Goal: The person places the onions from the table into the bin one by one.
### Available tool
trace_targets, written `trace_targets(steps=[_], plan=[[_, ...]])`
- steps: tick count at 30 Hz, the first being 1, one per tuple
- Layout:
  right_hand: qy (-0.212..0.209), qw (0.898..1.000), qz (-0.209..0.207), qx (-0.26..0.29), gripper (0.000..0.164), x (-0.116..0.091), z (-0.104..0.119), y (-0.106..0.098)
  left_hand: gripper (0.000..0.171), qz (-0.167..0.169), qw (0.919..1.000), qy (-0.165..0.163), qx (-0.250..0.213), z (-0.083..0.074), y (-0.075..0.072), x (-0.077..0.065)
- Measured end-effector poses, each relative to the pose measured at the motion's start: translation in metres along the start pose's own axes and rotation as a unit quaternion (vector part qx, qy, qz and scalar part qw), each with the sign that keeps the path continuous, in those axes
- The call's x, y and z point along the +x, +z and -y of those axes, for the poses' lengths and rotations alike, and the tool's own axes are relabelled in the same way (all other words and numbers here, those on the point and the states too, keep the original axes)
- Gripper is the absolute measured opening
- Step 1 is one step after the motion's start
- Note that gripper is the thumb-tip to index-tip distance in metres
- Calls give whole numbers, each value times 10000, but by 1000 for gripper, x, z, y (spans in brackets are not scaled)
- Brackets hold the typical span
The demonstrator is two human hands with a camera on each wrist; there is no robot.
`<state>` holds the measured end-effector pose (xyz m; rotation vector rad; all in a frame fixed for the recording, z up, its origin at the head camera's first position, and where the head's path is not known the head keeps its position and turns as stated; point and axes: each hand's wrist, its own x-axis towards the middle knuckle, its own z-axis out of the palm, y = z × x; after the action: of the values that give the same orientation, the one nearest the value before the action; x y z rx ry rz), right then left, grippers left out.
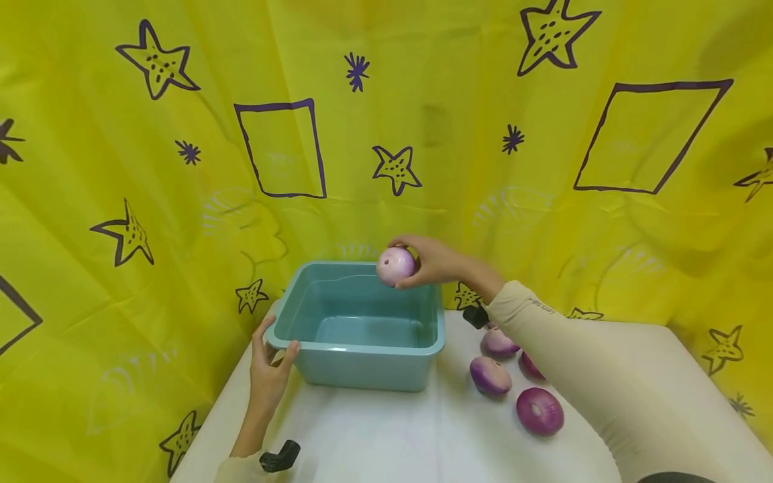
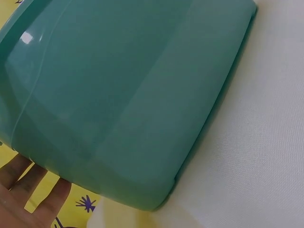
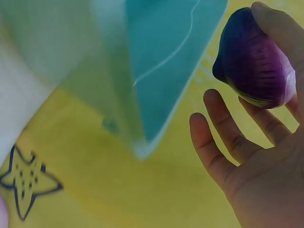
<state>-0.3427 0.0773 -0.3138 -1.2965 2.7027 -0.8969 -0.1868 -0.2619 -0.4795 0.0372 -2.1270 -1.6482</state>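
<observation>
Purple and pale lilac skin on a red onion (image 1: 396, 266), held up over the back right part of a teal plastic tub (image 1: 362, 371), apart from its walls. Pinched by the right hand (image 1: 431, 260), thumb on one side, fingers opposite, two fingers standing clear of it in the right wrist view. Probably firm, fairly light and a little slippery, likely to bruise if dropped; best taken round its widest part.

Gripping the tub at the near left corner: left hand (image 1: 270, 369), thumb over the front rim, fingers along the left side. Likely stiff, light and easy to slide, so best steadied by the rim.

Off to the right, partly hidden by a beige sleeve (image 1: 561, 362), four loose onions (image 1: 540, 411) on fine-woven white cloth (image 1: 362, 436). Behind and around, creased yellow curtain (image 1: 453, 100), marked with dark stars and four-sided outlines, hanging close to the cloth's edge.
</observation>
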Motion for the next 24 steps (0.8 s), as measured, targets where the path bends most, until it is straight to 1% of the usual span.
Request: trace_targets(steps=[6,11,18,24], plan=[[-98,9996,257,16,73,28,8,25,70,-15,10000,-42,5,2,0,0],[-271,9987,424,-90,71,44,13,41,70,-34,10000,-45,6,2,-1,1],[-198,9974,663,-204,72,51,18,53,69,19,10000,-64,24,3,-1,2],[-299,9971,689,-83,70,52,18,57,70,30,10000,-85,27,3,-2,2]])
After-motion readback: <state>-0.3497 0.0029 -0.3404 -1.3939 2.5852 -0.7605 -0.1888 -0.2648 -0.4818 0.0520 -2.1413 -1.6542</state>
